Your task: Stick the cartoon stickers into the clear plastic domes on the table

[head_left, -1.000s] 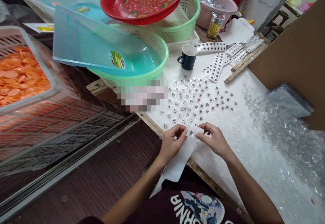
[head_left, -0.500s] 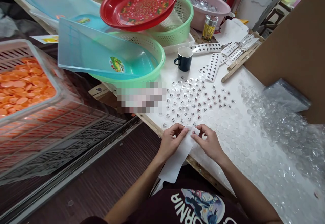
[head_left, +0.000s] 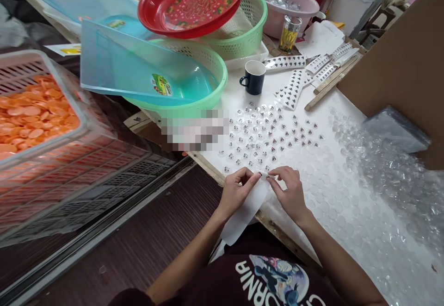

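My left hand (head_left: 238, 189) is closed on a strip of white sticker backing paper (head_left: 245, 215), which hangs below it over the table edge. Close beside it, my right hand (head_left: 290, 194) pinches at the strip's upper end, where a small dark-printed sticker shows at the fingertips. Whether that sticker is fully off the paper is hard to make out. Just beyond both hands lie many clear round discs bearing small printed stickers (head_left: 255, 135). Plain clear discs (head_left: 326, 195) spread over the white table to the right of my right hand.
A dark mug (head_left: 254, 83), a glass (head_left: 290, 35) and more sticker sheets (head_left: 294, 88) stand or lie farther back. Green baskets (head_left: 222, 72), a blue scoop-like tray (head_left: 118, 67) and a red tray (head_left: 197, 7) crowd the left. A crate (head_left: 81, 116) holds orange pieces. Heaped clear discs (head_left: 388, 171) lie right.
My right hand has shifted slightly right and up, its fingertips pinching closer at the strip's end. The strip's top corner with its printed sticker no longer shows as flat. The view has moved slightly.
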A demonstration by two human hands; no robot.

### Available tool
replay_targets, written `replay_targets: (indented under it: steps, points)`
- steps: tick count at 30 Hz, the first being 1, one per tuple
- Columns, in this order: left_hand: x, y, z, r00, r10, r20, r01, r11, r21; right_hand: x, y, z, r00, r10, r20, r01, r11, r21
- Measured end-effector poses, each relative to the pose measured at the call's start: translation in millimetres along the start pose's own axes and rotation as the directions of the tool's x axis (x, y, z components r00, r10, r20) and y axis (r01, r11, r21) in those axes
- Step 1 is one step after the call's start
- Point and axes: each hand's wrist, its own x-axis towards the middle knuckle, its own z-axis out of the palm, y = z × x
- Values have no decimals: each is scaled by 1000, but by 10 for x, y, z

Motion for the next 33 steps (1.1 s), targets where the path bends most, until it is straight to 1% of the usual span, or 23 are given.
replay_targets:
  steps: [2, 3, 5, 7, 9, 11, 14, 17, 20, 22, 24, 25, 27, 29, 30, 33]
  points:
    - [3, -8, 3, 1000, -1, 4, 1, 1000, 2, -13, -6, -18, 995, -82, -60, 80, 996, -34]
    - [3, -13, 5, 1000, -2, 5, 2, 1000, 4, -18, -8, -31, 990, -104, -90, 101, 994, -37]
    - [3, -24, 8, 1000, -5, 3, 5, 1000, 9, -22, -9, -53, 985, -104, -139, 104, 995, -3]
    - [0, -32, 9, 1000, -4, 3, 4, 1000, 11, -18, -10, -62, 983, -61, -172, 73, 995, 65]
    - [-3, -33, 6, 1000, 4, 11, -4, 1000, 12, -12, -16, -48, 986, -12, -169, 32, 993, 116]
    - [-5, -28, 2, 1000, 13, 22, -13, 1000, 16, -11, -24, -14, 991, 2, -130, 11, 995, 103]
    - [-4, -13, -2, 1000, 21, 21, -22, 999, 24, -31, -32, 37, 996, -35, -77, 35, 999, -2]
    - [-3, 4, 4, 1000, 18, 1, -18, 999, 33, -76, -23, 32, 991, -96, -89, 88, 992, -92]
    - [-3, 16, 16, 999, 6, -33, -5, 1000, 30, -118, -10, -34, 987, -136, -88, 130, 989, -69]
    - [-3, 20, 21, 999, 6, -48, -5, 1000, 24, -128, -10, -81, 987, -89, -130, 90, 996, 8]
    - [-5, 20, 21, 999, 14, -40, -14, 1000, 21, -118, -21, -97, 983, 14, -182, 4, 995, 101]
    - [-6, 19, 19, 999, 21, -27, -20, 1000, 22, -106, -33, -89, 981, 66, -180, -40, 989, 145]
    - [-10, 17, 12, 999, 37, 5, -37, 999, 31, -78, -65, -42, 984, 137, -110, -111, 970, 214]
    - [-14, 14, 3, 998, 49, 36, -51, 998, 41, -52, -104, 24, 987, 159, -27, -147, 954, 260]
    - [-15, 13, -2, 997, 52, 49, -54, 998, 43, -43, -122, 55, 987, 161, -8, -152, 949, 275]
    - [-13, 13, -12, 996, 44, 75, -47, 998, 42, -28, -158, 102, 988, 148, -40, -131, 951, 281]
